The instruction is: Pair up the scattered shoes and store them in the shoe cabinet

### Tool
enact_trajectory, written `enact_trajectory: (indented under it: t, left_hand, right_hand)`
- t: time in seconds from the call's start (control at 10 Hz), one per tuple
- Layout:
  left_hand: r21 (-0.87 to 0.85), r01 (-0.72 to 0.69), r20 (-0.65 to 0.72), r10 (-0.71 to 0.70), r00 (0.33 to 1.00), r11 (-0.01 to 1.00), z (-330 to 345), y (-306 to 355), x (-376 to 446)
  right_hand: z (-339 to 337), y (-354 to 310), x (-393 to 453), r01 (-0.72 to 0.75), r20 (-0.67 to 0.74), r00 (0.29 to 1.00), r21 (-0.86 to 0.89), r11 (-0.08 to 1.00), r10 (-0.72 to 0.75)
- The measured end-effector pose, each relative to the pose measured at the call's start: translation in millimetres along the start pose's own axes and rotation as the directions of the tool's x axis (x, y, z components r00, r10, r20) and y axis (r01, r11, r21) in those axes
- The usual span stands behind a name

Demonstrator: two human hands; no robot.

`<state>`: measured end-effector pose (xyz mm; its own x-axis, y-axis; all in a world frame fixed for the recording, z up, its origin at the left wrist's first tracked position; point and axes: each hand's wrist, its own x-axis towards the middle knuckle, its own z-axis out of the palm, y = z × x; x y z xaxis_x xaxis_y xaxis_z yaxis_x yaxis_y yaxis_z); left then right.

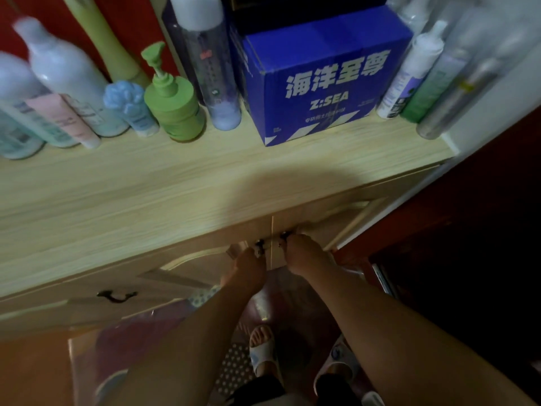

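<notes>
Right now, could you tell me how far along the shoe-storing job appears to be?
Done: nothing that shows; no shoes are visibly stored. In hand: the left hand and right hand each grip a dark handle where the two cabinet doors meet; whether the doors are opening or closing I cannot tell. Left: unclear, since the only footwear in view is the slippers on the person's feet.

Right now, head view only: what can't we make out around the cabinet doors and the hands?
- Cabinet interior: hidden behind the doors at this steep angle.
- Scattered shoes: none identifiable; the arms cover the floor.
- Left hand and right hand at the door handles: grip blurred, fingers not visible.
- Blue box: small print unreadable.
</notes>
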<state>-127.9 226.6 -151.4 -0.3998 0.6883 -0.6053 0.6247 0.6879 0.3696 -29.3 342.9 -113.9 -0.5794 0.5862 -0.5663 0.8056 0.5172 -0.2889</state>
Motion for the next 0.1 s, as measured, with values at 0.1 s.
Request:
enact_trajectory:
  t: [0.1]
  left_hand:
    - [0.267, -0.199, 0.003, 0.205, 0.979, 0.943, -27.8, 17.9, -28.9]
  right_hand:
    - [-12.2, -0.7, -20.9, -0.009, 0.108, 0.994, -0.006, 1.000, 0.009]
